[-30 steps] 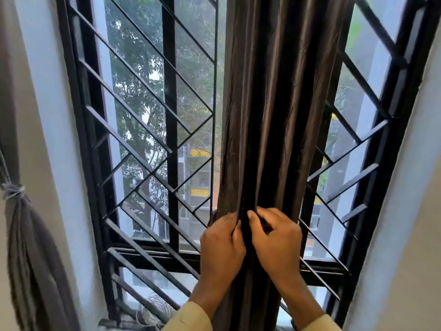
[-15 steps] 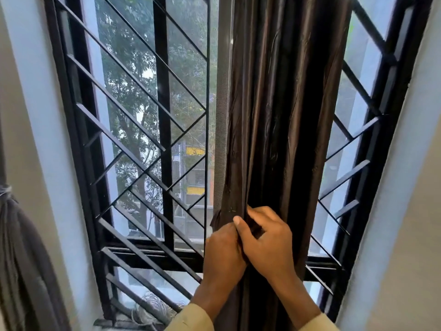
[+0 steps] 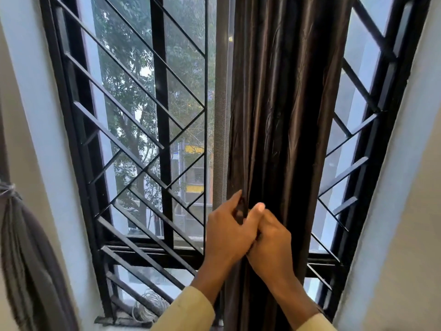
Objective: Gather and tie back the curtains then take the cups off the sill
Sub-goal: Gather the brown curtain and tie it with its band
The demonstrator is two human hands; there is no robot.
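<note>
A dark brown satin curtain point(image 3: 284, 120) hangs bunched in front of the window, right of centre. My left hand point(image 3: 226, 230) and my right hand point(image 3: 272, 240) are pressed together on its left folds at about sill height, both pinching the cloth between thumb and fingers. A second, grey curtain point(image 3: 26, 263) hangs tied with a cord at the far left edge. The sill is mostly hidden by my arms, and no cups are in view.
A black metal window grille point(image 3: 152, 149) with diagonal bars fills the opening, with trees and a building behind the glass. A coil of white wire point(image 3: 148, 304) lies at the sill's lower left. Pale walls point(image 3: 405, 211) close in on both sides.
My hands have drawn closer until they overlap, gathering more of the brown curtain's folds. The view has shifted slightly right and the tied grey curtain sits nearer the left edge.
</note>
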